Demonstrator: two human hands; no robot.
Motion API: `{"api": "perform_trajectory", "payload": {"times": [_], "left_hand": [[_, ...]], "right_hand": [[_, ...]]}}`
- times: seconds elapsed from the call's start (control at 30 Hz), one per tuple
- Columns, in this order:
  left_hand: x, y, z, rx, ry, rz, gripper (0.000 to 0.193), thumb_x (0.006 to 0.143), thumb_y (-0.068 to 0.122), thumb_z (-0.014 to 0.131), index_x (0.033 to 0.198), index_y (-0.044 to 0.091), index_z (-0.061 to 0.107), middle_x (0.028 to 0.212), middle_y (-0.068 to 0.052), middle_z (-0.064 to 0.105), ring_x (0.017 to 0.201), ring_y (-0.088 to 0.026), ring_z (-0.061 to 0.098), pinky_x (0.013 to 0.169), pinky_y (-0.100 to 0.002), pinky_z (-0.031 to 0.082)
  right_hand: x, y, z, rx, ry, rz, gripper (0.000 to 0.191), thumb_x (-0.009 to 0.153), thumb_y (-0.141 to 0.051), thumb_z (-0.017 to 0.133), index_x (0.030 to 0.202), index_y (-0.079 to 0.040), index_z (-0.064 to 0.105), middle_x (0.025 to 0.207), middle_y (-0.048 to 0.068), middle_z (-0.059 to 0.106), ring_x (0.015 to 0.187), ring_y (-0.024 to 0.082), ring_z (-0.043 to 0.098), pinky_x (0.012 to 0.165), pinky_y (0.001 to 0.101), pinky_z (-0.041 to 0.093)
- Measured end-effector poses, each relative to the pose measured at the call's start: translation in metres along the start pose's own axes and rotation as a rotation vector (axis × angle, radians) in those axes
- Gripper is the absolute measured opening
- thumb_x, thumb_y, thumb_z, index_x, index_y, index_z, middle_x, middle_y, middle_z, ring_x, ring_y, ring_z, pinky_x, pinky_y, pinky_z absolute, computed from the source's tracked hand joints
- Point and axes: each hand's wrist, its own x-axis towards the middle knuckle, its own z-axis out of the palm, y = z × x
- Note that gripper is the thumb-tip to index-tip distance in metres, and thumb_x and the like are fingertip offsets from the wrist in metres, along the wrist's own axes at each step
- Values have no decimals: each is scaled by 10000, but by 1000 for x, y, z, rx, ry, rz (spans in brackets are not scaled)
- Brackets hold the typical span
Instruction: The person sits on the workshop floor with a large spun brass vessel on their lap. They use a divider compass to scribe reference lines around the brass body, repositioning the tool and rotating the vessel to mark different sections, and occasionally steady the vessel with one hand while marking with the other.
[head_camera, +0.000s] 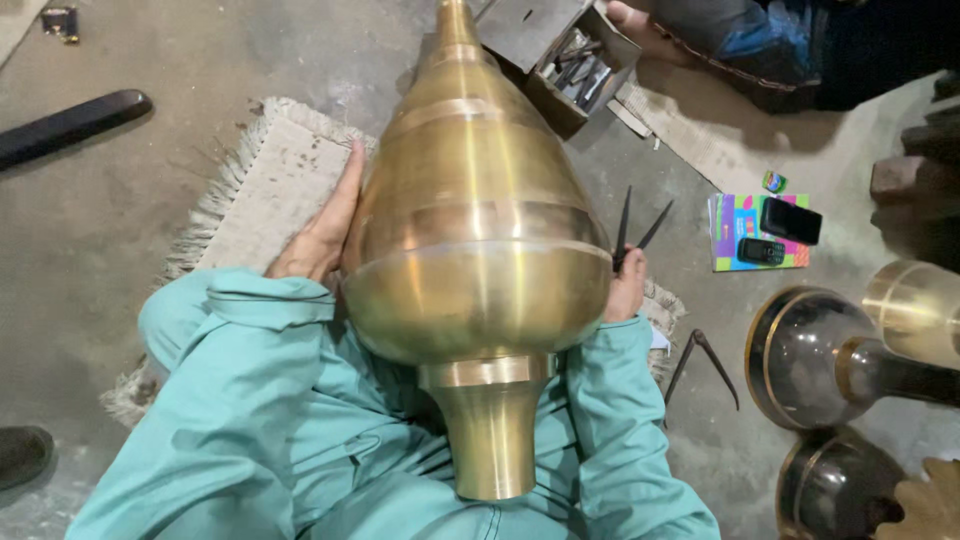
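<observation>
Brass finial (470, 240): large, onion-shaped, lying along the lap, pointed tip away, flared neck toward the body. Left hand (318, 235) flat against left flank, fingers (345, 185) together and straight, pressed to the metal, not curled round it. Right hand (627, 285) at right flank, mostly hidden behind the bulge; fingers' state cannot be told. Dividers (635, 232) upright at right hand, legs apart. Fringed mat (265, 185) on floor under left hand. Two phones (778, 232) on bright booklet, well right. Dark brass pieces (830, 360) further right.
</observation>
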Motion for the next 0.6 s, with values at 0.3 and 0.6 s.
{"api": "perform_trajectory", "payload": {"times": [0.3, 0.6], "left_hand": [[3, -24, -27, 525, 197, 388, 607, 1033, 497, 476, 1393, 20, 580, 1383, -148, 645, 1260, -248, 606, 1046, -373, 474], [-61, -26, 16, 1331, 343, 1072, 295, 1005, 163, 725, 1237, -15, 680, 1350, -206, 642, 1216, -339, 640, 999, -407, 537]], "right_hand": [[-10, 35, -26, -527, 87, -465, 300, 1219, -338, 448, 1218, -79, 599, 1159, 83, 608, 1036, 171, 570, 957, 329, 491], [-44, -125, -102, -412, -439, -593, 138, 1118, -171, 645, 1185, -61, 597, 1041, 94, 606, 797, 174, 595, 735, 289, 507]]}}
